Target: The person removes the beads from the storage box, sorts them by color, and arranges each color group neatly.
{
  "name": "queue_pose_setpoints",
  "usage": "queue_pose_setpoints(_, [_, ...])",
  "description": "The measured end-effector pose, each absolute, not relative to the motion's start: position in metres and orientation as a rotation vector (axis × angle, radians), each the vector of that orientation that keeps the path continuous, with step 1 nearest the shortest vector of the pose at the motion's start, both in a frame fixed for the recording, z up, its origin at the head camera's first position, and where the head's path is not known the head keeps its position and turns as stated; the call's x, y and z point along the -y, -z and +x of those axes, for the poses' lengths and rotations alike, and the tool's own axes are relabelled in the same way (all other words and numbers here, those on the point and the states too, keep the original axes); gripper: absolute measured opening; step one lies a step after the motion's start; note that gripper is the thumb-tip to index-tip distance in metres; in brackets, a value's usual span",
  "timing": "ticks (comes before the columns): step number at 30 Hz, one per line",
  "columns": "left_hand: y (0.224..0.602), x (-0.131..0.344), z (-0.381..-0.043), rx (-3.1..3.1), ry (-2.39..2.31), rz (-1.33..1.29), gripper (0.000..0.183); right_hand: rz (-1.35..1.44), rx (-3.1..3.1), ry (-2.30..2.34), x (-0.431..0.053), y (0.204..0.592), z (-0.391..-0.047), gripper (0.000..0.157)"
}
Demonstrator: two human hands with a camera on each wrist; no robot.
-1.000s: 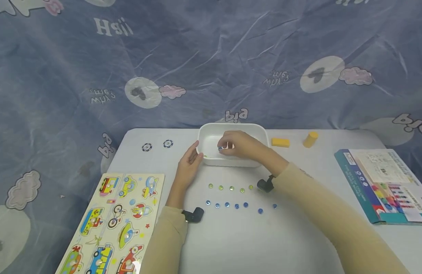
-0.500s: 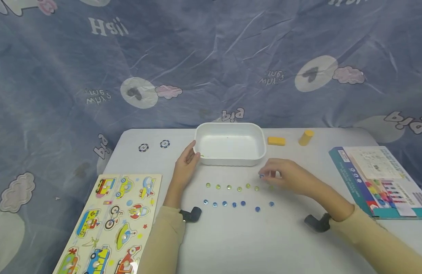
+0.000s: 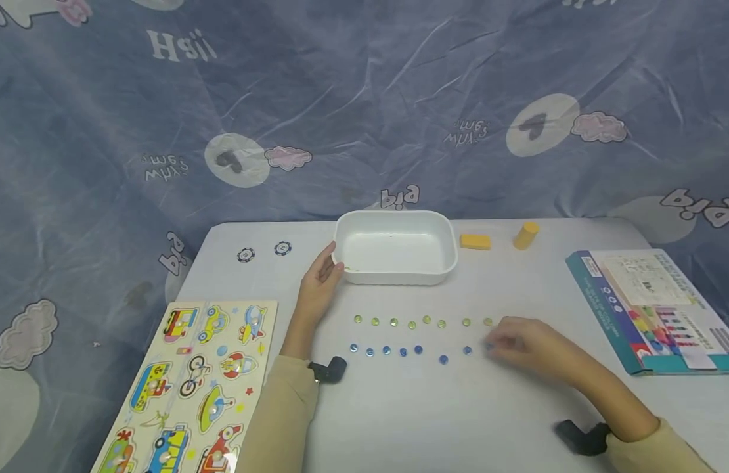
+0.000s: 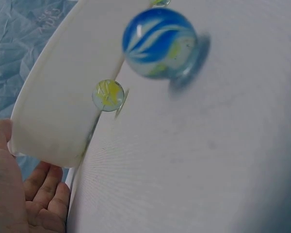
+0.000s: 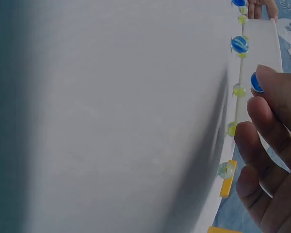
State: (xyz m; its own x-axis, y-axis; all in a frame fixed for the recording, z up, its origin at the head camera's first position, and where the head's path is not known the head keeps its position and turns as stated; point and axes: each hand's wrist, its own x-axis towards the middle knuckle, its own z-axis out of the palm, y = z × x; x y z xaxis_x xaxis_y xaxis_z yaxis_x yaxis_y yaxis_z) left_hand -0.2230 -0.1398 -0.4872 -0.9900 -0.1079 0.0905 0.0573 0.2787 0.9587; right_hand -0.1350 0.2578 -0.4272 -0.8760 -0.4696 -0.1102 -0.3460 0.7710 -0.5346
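Note:
Glass marbles lie in two rows on the white table. The farther row is of yellow-green marbles (image 3: 394, 322), the nearer of blue marbles (image 3: 402, 353). At the right end of the blue row my right hand (image 3: 532, 348) pinches one blue marble (image 5: 256, 82) between thumb and index finger, close over the tabletop; its other fingers are loosely bent. My left hand (image 3: 318, 289) grips the front left corner of a white plastic tub (image 3: 394, 278), thumb at the rim and fingers against the outer wall. A little yellow-green shows inside the tub near that corner.
Behind the rows to the right are a yellow block (image 3: 475, 242) and a yellow cylinder (image 3: 526, 236). A boxed set (image 3: 654, 309) lies at the right. To the left are a wooden vehicle puzzle board (image 3: 190, 387) and two round chips (image 3: 283, 248). A blue patterned cloth (image 3: 364, 118) hangs behind.
My right hand has come out of the tub with a blue marble and moved right and toward me, to the end of the blue row. The left hand keeps its grip on the tub.

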Motion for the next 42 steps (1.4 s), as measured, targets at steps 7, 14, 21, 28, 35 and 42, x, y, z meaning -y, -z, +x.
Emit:
queue_pose_setpoints(7, [0.489, 0.141, -0.223, 2.389, 1.848, 0.044, 0.052, -0.595, -2.734, 0.712, -0.262, 0.432, -0.133, 0.017])
queue_pose_setpoints(14, [0.489, 0.141, -0.224, 2.395, 1.84, 0.056, 0.05, -0.57, -2.748, 0.637, -0.26, 0.432, -0.135, 0.017])
queue_pose_setpoints(21, [0.49, 0.14, -0.224, 2.391, 1.829, 0.06, 0.052, -0.555, -2.783, 0.636, -0.26, 0.43, -0.134, 0.018])
queue_pose_setpoints(28, [0.491, 0.14, -0.224, 2.389, 1.834, 0.076, 0.051, -0.722, -2.896, 0.776, -0.249, 0.413, -0.147, 0.016])
queue_pose_setpoints(35, [0.49, 0.139, -0.223, 2.395, 1.818, 0.081, 0.053, -0.84, -2.897, 0.746, -0.209, 0.383, -0.182, 0.025])
queue_pose_setpoints(42, [0.488, 0.14, -0.224, 2.387, 1.839, 0.064, 0.052, -0.944, -2.846, 0.796, -0.157, 0.366, -0.218, 0.028])
